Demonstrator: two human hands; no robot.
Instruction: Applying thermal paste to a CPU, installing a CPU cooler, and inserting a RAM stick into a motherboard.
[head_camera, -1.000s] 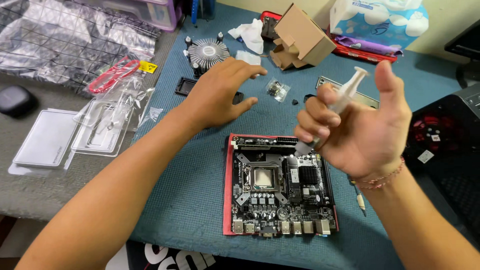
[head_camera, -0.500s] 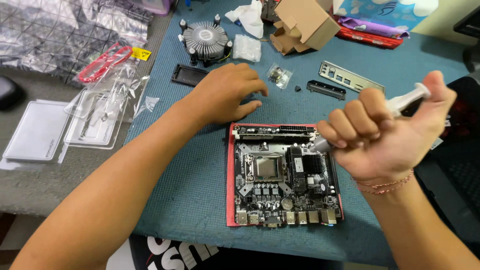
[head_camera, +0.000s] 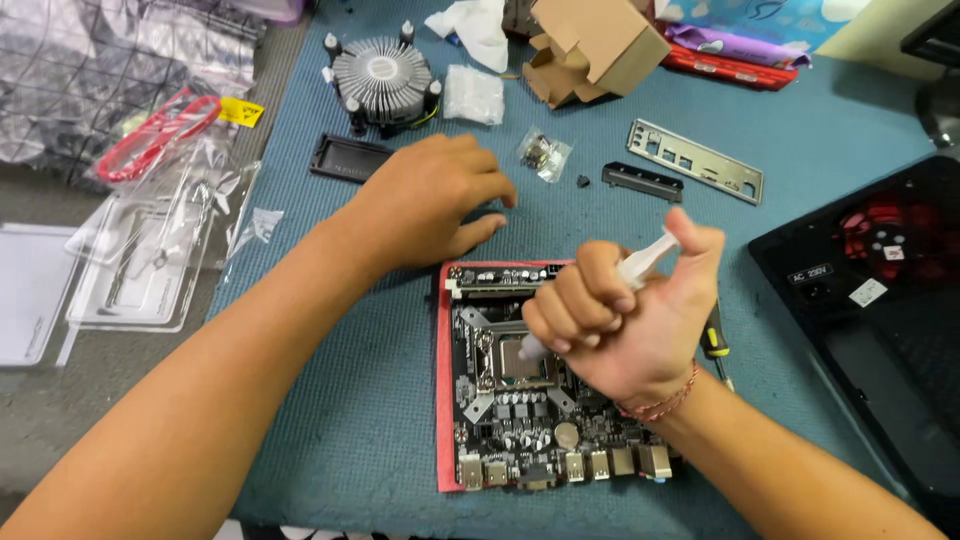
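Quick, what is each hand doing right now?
Left hand: open, palm down on the blue mat.
Right hand: closed, holding a white syringe over the motherboard.

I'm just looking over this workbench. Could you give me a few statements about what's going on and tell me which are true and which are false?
1. The right hand grips a small white syringe. True.
2. The syringe tip points down over the motherboard. True.
3. The left hand holds the round cooler fan. False: it rests flat on the blue mat, apart from the fan.
4. The cardboard box sits on the motherboard. False: it lies at the mat's far edge.
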